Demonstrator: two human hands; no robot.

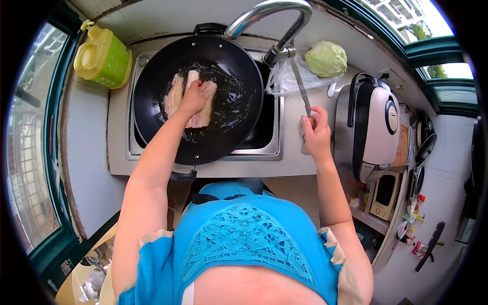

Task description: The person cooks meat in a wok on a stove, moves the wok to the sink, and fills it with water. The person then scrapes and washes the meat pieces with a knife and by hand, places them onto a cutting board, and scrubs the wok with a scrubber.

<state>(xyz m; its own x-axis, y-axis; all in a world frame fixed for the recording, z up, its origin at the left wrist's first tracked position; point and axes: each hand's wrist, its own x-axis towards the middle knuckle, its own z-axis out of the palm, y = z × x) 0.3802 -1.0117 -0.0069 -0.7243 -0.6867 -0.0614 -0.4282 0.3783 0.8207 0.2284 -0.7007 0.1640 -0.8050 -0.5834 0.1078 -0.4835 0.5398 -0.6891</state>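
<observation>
Pieces of meat [202, 117] in a black wok [151, 104], which stands over a metal sink [277, 133]; the meat lies in shallow water [233, 96], left of the wok's middle; the left hand [193, 99] reaches in and pinches the upper part of the right-hand piece between thumb and fingers; the right hand [317, 131], well apart from the wok, is closed around a long, narrow knife [301, 86], its blade pointing away from the body toward the base of the tap [264, 10].

Progress, as judged from this view: the meat is already in the water and in hand; the pieces remain long and thick, and the blade stands clear of them, so any work with the knife on these pieces looks undone at this moment; the cabbage [326, 59], against a plastic bag [287, 76], appears whole.

Obscured parts: the left fingertips are partly lost against the meat, whose pieces overlap too closely for a sure count; the knife's handle is mostly covered by the right hand, and a pale object beneath that hand is hard to make out; the wok hides most of the sink; glare breaks up the water's surface, and its depth cannot be told.
</observation>
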